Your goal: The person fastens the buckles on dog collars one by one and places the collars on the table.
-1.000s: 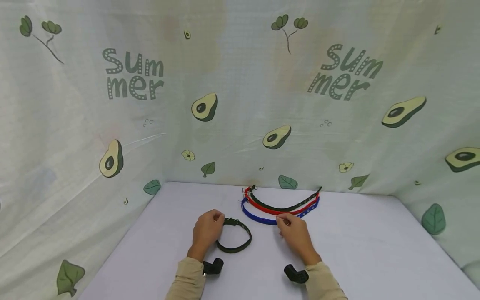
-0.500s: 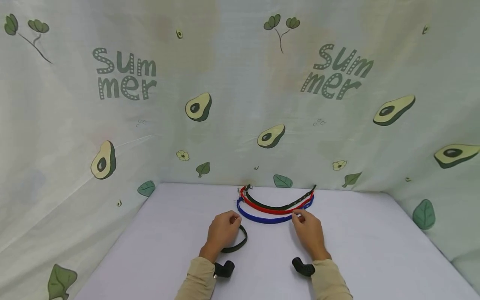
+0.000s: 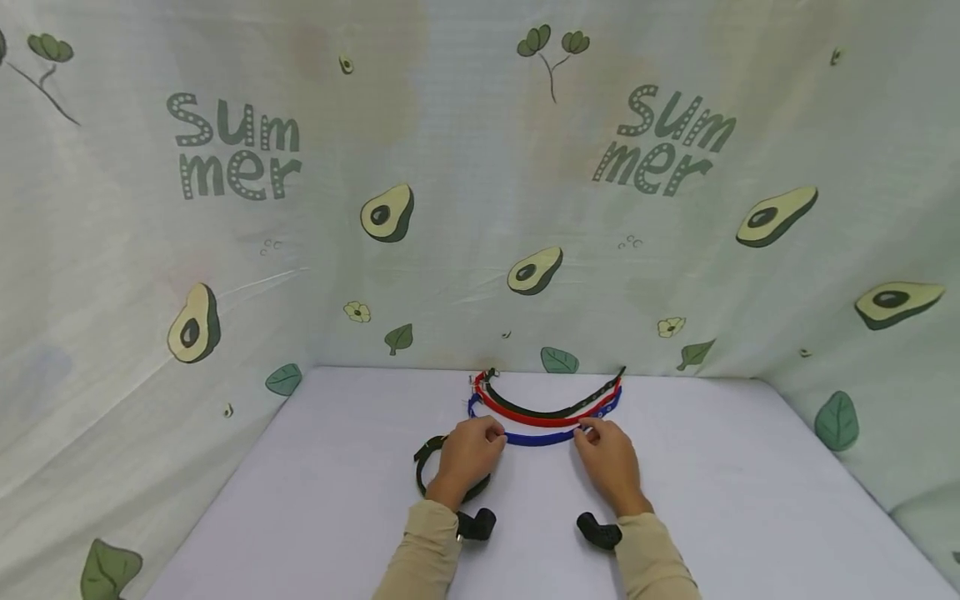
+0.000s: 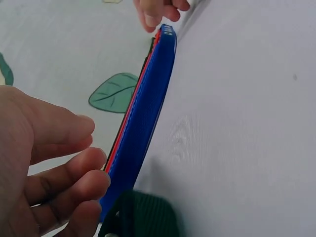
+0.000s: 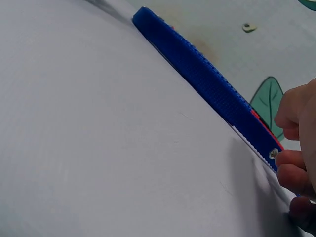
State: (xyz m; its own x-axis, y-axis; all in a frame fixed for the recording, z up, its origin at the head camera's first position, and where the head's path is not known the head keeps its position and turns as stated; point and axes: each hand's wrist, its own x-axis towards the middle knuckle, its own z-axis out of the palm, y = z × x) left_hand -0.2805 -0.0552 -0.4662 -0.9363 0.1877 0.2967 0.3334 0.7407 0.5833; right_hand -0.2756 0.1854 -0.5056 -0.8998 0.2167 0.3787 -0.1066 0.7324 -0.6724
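Three dog collars lie in nested curves toward the back of the table: a blue collar (image 3: 538, 439) in front, a red collar (image 3: 542, 422) behind it, and a dark green collar (image 3: 553, 413) farthest back. My left hand (image 3: 469, 457) is over the left part of the blue collar, thumb and fingers loosely bent with a gap between them, as the left wrist view shows. At the right part, my right hand (image 3: 609, 462) has its fingertips beside the eyeleted blue strap (image 5: 217, 94); whether they touch it is unclear. Another dark green collar (image 3: 421, 473), fastened into a loop, is partly hidden beneath my left hand and wrist.
The white table (image 3: 337, 483) backs onto a hanging cloth (image 3: 450, 150) printed with avocados and leaves. Black wrist cameras (image 3: 477, 525) are worn on both wrists, over beige sleeves.
My left hand has moved right, from the looped green collar to the blue collar's left part. My right hand has shifted slightly right along the blue collar. The head view has turned a little right.
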